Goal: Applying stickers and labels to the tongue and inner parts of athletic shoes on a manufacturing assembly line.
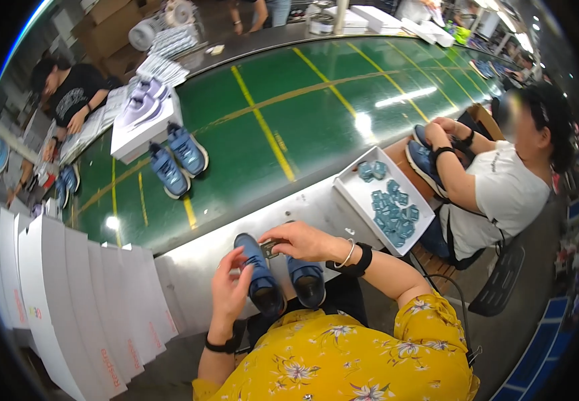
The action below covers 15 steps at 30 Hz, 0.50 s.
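A pair of dark blue shoes stands at the metal edge in front of me, toes pointing away: a left shoe [260, 275] and a right shoe [305, 276]. My left hand [230, 286] is beside the left shoe, its fingers apart and nothing held in them; its fingertips are close to the shoe's upper. Over the gap between the shoes, my right hand [303, 241] pinches a small dark flat piece [270, 250] with a pale marking. That hand partly covers the front of the right shoe.
On my right, a white box lid [352, 198] holds several small blue-green pieces [393, 212]. A co-worker [507, 175] there handles blue shoes. Stacked white boxes [54, 281] stand left. Across the green conveyor belt [249, 154] are blue shoes [178, 160] and lilac shoes on a box [135, 145].
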{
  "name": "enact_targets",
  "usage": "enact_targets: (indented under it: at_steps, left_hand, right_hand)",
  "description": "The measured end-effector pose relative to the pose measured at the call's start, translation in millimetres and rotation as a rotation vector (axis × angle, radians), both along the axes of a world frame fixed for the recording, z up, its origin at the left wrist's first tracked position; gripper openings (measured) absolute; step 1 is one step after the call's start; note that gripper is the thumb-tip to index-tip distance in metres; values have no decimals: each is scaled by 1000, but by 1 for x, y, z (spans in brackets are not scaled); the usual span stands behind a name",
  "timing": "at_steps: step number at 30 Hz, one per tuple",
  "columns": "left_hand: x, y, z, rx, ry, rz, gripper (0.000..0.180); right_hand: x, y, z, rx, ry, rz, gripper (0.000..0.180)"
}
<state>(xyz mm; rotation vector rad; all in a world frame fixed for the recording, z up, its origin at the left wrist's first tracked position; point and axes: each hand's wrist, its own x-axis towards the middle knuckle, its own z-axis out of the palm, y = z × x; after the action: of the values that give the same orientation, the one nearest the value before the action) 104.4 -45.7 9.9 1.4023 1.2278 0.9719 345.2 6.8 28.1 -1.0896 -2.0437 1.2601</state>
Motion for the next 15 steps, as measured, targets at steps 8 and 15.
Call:
enact_targets:
  at_steps: [8,15]
  left_hand:
    - [13,43,-19,-103,-309,233,19]
    - [-17,41,-56,-237,-303,386,17]
  right_hand:
    - [-25,34,-14,-200,179,-48,37]
    - [-26,50,-56,-223,-119,40,36]
